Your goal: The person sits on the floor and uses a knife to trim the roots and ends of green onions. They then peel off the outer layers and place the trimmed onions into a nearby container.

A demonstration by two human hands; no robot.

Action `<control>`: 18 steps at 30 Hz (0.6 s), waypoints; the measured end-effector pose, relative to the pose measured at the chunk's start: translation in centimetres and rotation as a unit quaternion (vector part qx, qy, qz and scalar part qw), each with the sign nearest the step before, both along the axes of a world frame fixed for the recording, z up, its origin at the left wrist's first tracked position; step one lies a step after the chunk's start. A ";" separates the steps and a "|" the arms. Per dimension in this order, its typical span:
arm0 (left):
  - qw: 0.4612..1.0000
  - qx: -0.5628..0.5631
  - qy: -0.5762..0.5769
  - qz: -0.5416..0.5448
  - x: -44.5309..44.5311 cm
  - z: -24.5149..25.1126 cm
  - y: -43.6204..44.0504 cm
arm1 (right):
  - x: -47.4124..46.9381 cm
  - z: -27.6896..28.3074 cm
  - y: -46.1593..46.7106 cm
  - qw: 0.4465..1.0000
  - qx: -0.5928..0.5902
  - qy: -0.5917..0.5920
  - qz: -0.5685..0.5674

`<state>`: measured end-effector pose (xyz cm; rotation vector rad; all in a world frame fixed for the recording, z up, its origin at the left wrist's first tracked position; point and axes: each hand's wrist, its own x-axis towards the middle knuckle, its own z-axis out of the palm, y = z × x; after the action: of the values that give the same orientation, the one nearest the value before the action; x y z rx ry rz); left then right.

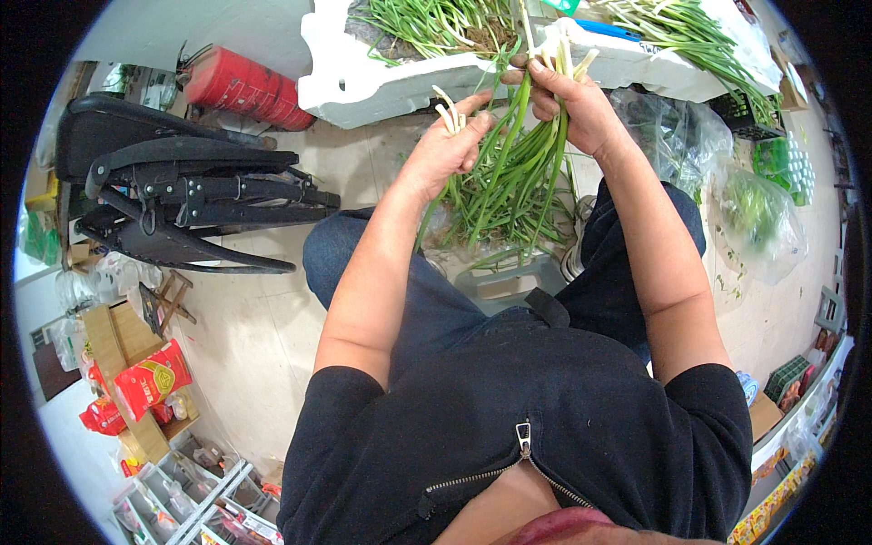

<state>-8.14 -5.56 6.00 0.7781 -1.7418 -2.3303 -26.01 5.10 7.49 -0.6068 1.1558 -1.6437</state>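
Observation:
Several green onions [521,153] hang from my right hand [575,102], their white ends up between thumb and fingers and their green leaves down. My left hand [453,146] is closed around a few short white stalk ends [449,117], its index finger stretched towards the leaves. Below both hands, between my knees, lies a heap of loose green leaves [477,218]. Just beyond the hands stands a white foam box [402,88] with green onions [436,27] that have soil on them. To its right, more green onions [688,34] lie by a blue-handled tool [606,29].
A folded black chair [204,184] and a red fire extinguisher [245,88] stand at the left. Clear plastic bags with greens [756,211] lie on the floor at the right, near a black crate [746,116]. A grey plastic stool or crate [504,279] shows between my legs.

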 end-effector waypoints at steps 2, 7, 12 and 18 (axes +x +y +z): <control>0.999 -0.012 0.017 -0.042 0.0 -0.1 0.0 | 0.0 0.0 0.0 1.000 0.010 -0.002 0.004; 0.998 -0.032 0.007 -0.056 0.1 -0.1 -0.1 | -0.4 -0.1 0.2 1.000 0.004 -0.006 0.022; 0.993 -0.095 -0.005 -0.064 0.4 0.1 -0.5 | -1.0 0.5 0.3 0.998 0.018 -0.012 -0.062; 0.984 -0.166 0.011 -0.065 0.1 -1.0 -0.5 | -1.6 0.9 0.4 0.995 0.014 -0.005 -0.101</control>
<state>-8.04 -6.06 5.03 0.5951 -2.1521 -2.0261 -27.63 5.53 8.38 -0.4754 1.2645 -1.7955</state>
